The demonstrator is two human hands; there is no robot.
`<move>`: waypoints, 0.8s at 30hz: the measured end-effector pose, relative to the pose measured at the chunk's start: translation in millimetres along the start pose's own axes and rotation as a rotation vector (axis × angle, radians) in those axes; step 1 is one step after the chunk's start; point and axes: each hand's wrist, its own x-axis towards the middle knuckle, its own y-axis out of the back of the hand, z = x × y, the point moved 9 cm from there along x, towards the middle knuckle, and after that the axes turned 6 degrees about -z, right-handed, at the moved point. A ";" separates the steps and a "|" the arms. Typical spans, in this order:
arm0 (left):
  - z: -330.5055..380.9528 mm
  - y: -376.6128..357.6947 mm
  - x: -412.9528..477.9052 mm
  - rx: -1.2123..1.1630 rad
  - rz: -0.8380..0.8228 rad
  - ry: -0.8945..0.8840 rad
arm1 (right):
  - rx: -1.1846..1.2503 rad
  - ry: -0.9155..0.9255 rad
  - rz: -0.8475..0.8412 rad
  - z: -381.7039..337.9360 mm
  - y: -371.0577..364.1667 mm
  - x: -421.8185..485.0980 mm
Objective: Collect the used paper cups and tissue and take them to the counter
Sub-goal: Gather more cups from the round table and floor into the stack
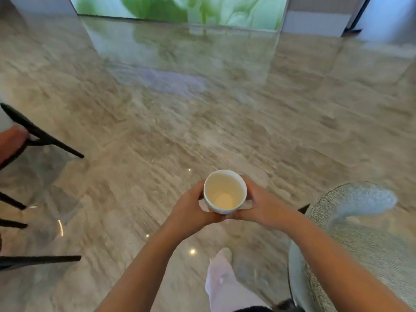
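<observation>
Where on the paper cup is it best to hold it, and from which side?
Grip the paper cup around its side wall below the rim, from left and right, as the left hand and right hand do. It stands upright with its mouth open, so the top should stay clear.

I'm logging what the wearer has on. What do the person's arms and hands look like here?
Both forearms are bare, with no sleeves in view. The left hand and right hand wear no gloves, and no watch, bracelet or ring can be seen.
</observation>
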 end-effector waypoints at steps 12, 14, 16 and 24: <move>87.6 -25.3 252.5 0.097 -0.339 -0.113 | 0.084 -0.157 0.326 56.9 197.9 90.2; 97.3 -35.4 291.3 0.119 -0.389 -0.134 | 0.106 -0.183 0.384 69.9 225.6 100.4; 106.9 -46.9 333.4 0.150 -0.446 -0.164 | 0.120 -0.207 0.452 83.9 256.1 112.6; 168.8 -98.8 478.9 0.224 -0.760 -0.238 | 0.150 -0.381 0.706 124.1 373.9 140.5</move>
